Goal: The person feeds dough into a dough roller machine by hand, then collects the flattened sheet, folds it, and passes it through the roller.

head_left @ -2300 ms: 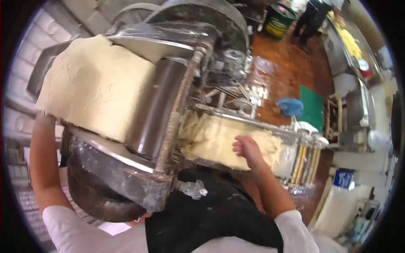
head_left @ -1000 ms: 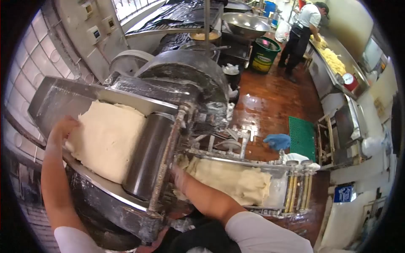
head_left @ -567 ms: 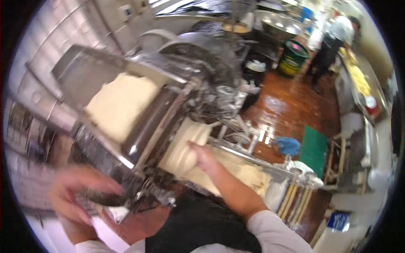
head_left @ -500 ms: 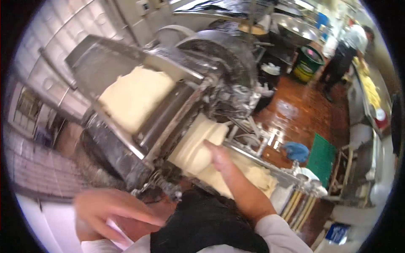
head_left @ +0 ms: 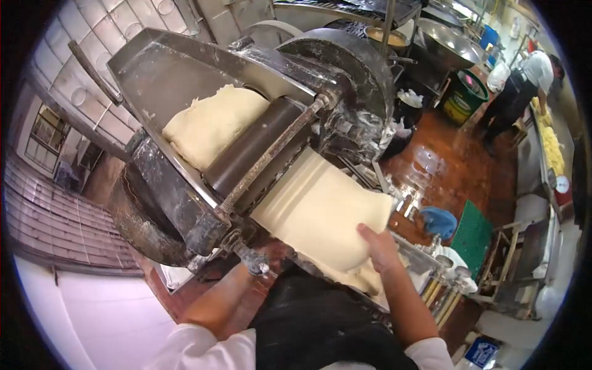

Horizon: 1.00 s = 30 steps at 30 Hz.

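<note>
A wide sheet of dough (head_left: 320, 206) comes out from under the roller (head_left: 256, 148) of a dough sheeter. My right hand (head_left: 379, 243) grips its free end, thumb on top and the other fingers underneath. Behind the roller, the rest of the dough (head_left: 216, 123) lies on the sloping metal feed tray (head_left: 166, 68). My left forearm (head_left: 219, 302) reaches toward the near side of the machine, beside a threaded adjusting screw (head_left: 253, 260). The left hand's fingers are hidden there. More folded dough lies below the sheet on a metal surface.
A large flywheel (head_left: 351, 68) with a floury cover stands at the machine's far side. Beyond are a green bucket (head_left: 462, 95), a large wok (head_left: 447, 46) and a person (head_left: 524, 86) bending over a counter of yellow strips (head_left: 550, 145). A green mat (head_left: 472, 234) lies right.
My right hand has moved right, drawing out a longer sheet of dough. The dough on the feed tray has shrunk. My left hand has gone from the lower left to the machine's side.
</note>
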Motion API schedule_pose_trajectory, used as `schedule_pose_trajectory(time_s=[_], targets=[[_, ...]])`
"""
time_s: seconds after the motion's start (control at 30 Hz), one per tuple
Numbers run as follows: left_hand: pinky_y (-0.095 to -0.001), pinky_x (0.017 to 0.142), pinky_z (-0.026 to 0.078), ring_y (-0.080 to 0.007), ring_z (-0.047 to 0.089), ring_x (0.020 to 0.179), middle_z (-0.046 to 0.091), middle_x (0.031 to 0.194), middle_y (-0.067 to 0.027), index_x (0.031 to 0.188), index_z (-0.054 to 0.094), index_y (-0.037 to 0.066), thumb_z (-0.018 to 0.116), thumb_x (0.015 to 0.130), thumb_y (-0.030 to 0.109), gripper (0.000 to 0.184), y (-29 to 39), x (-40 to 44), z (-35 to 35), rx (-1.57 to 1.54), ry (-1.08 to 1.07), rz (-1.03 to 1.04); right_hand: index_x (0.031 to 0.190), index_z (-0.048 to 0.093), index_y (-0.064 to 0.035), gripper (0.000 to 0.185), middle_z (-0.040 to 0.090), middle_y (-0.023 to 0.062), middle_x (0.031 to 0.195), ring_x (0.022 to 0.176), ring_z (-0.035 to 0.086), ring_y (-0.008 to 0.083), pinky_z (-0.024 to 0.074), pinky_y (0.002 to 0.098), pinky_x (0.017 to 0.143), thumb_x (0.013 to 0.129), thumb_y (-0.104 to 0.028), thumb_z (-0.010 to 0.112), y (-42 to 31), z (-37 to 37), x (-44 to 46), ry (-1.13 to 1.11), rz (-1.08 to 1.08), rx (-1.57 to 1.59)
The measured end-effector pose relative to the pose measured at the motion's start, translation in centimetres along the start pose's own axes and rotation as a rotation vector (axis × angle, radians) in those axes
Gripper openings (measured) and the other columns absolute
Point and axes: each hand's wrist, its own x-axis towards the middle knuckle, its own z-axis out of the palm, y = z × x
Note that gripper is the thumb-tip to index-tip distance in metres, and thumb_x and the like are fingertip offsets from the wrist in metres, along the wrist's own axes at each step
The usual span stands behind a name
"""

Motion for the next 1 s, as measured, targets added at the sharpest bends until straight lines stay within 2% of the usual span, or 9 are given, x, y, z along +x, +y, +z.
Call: schedule_pose_trajectory(time_s=[0.17, 0.33, 0.47, 0.57, 0.7, 0.9, 1.0], targets=[[-0.0348, 0.089, 0.045, -0.0216, 0.056, 0.106, 0.062, 0.111, -0.0125, 0.116, 0.060, 0.001, 0.062, 0.091, 0.027, 0.036, 3.0, 5.1, 2.2, -0.288, 0.156, 0.023, 0.116, 0.058, 0.0053, 0.040, 0.066, 0.0141, 0.106, 0.091, 0.064, 0.0223, 0.0513, 0.0342, 0.082, 0.086, -0.018, 0.069, -0.8, -4.0, -2.6, 0.070, 0.023, -0.121], [-0.0360, 0.090, 0.044, -0.0234, 0.054, 0.108, 0.061, 0.113, -0.0138, 0.117, 0.059, 0.001, 0.062, 0.090, 0.028, 0.038, 3.4, 6.4, 2.5, -0.363, 0.213, 0.056, 0.114, 0.059, 0.0051, 0.039, 0.066, 0.0128, 0.104, 0.090, 0.064, 0.0208, 0.0510, 0.0335, 0.081, 0.084, -0.018, 0.070, -2.1, -6.6, -5.6, 0.138, -0.003, -0.187], [-0.0369, 0.091, 0.043, -0.0247, 0.053, 0.109, 0.060, 0.115, -0.0148, 0.118, 0.058, 0.001, 0.062, 0.090, 0.029, 0.040, 5.8, 7.7, 2.0, -0.373, 0.250, 0.102, 0.115, 0.061, 0.0025, 0.035, 0.066, 0.0088, 0.105, 0.091, 0.062, 0.0176, 0.0499, 0.0314, 0.081, 0.086, -0.017, 0.068, -2.4, -9.0, -7.3, 0.189, 0.027, -0.237], [-0.0376, 0.092, 0.043, -0.0258, 0.053, 0.110, 0.059, 0.116, -0.0155, 0.119, 0.058, 0.001, 0.062, 0.090, 0.030, 0.041, 8.0, 9.0, 1.9, -0.378, 0.277, 0.138, 0.116, 0.059, 0.0041, 0.040, 0.066, 0.0129, 0.105, 0.090, 0.064, 0.0206, 0.0510, 0.0333, 0.081, 0.083, -0.016, 0.070, -1.6, -10.8, -7.8, 0.234, -0.016, -0.183], [-0.0385, 0.093, 0.042, -0.0272, 0.051, 0.112, 0.058, 0.117, -0.0165, 0.119, 0.057, 0.001, 0.061, 0.089, 0.031, 0.043, 9.9, 10.3, 2.1, -0.378, 0.304, 0.167, 0.115, 0.059, 0.0040, 0.039, 0.066, 0.0131, 0.104, 0.090, 0.064, 0.0209, 0.0512, 0.0332, 0.081, 0.082, -0.015, 0.070, -0.5, -13.3, -8.0, 0.292, 0.027, -0.236], [-0.0399, 0.094, 0.041, -0.0293, 0.050, 0.114, 0.056, 0.119, -0.0181, 0.121, 0.056, 0.001, 0.061, 0.089, 0.033, 0.046, 10.2, 11.3, 3.3, -0.333, 0.318, 0.180, 0.118, 0.056, 0.0044, 0.042, 0.066, 0.0134, 0.105, 0.093, 0.064, 0.0223, 0.0510, 0.0343, 0.082, 0.083, -0.014, 0.069, 1.4, -14.0, -7.4, 0.319, 0.039, -0.186], [-0.0405, 0.095, 0.041, -0.0303, 0.049, 0.115, 0.055, 0.120, -0.0188, 0.121, 0.056, 0.001, 0.061, 0.088, 0.034, 0.047, 9.0, 11.1, 4.5, -0.289, 0.323, 0.177, 0.120, 0.055, 0.0048, 0.043, 0.065, 0.0138, 0.107, 0.093, 0.063, 0.0230, 0.0505, 0.0340, 0.083, 0.084, -0.016, 0.068, 2.4, -13.3, -6.4, 0.326, 0.134, -0.168]])
